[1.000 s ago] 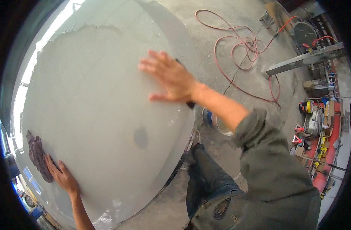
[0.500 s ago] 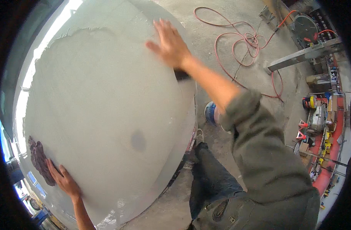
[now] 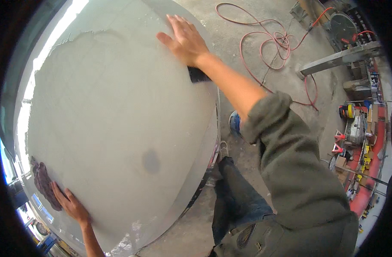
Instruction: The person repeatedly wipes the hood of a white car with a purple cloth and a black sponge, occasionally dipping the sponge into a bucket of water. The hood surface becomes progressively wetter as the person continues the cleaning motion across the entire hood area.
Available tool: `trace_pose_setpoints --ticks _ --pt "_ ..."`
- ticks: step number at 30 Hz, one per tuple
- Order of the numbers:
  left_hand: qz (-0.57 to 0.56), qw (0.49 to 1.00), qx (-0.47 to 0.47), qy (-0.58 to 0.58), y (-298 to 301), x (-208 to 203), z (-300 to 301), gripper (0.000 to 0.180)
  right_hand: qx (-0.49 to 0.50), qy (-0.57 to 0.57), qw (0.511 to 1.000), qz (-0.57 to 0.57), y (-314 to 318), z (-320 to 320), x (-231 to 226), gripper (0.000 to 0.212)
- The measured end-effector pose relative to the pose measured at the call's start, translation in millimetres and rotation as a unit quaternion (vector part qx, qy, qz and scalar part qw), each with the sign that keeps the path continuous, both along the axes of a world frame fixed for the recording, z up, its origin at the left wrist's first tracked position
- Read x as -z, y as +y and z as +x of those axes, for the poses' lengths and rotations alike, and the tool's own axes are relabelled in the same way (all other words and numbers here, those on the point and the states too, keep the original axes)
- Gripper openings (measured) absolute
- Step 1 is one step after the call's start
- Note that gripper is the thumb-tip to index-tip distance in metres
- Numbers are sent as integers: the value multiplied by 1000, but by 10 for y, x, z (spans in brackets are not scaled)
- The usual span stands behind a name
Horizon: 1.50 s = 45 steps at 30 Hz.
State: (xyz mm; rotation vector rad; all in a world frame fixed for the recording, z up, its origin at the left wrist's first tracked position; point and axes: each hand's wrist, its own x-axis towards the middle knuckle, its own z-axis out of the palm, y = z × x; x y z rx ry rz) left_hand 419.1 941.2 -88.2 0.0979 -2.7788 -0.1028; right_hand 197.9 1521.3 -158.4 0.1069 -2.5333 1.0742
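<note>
A large, curved pale grey panel (image 3: 106,115), like a vehicle's hood, fills the left half. My right hand (image 3: 186,42) lies flat near its far right edge, fingers stretched out and thumb apart. Beneath that wrist shows a flat black piece (image 3: 199,74); its kind and the part under the hand cannot be made out. At the lower left my left hand (image 3: 73,207) rests palm down with fingers spread. Its fingertips touch or nearly touch a crumpled dark purple-brown rag (image 3: 43,182). A dark round smudge (image 3: 151,161) marks the panel between the hands.
A red hose (image 3: 264,32) lies in loops on the concrete floor, beside a metal post (image 3: 339,60). Along the right wall runs a red shelf (image 3: 367,184) with tools, boxes and a black-and-yellow tub (image 3: 346,111). My legs (image 3: 241,195) stand close against the panel's edge.
My right hand has slid slightly farther away and left over the panel, and the black piece has shifted the same way. My left hand and the rag stay in place.
</note>
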Motion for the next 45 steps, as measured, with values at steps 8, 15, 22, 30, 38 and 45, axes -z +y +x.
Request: trace_pose_setpoints --ticks 8,15,22,30,38,45 --pt "-6 1000 -4 0 -132 -64 -1 59 -119 102 965 209 -639 1362 -2 92" --pt "4 1000 -4 0 18 -71 -5 60 -184 80 958 205 -596 610 -70 95" --pt "26 1000 -9 2 177 -155 -34 58 -130 128 955 234 -729 582 -83 95" --pt "21 1000 -10 4 119 -106 36 57 -240 113 942 203 -835 771 -168 86" --pt "3 1000 -1 10 45 -118 -9 59 -158 127 968 149 -1139 1148 -121 88" --pt "22 1000 1 2 126 -164 7 59 -207 90 958 175 -990 773 -91 100"
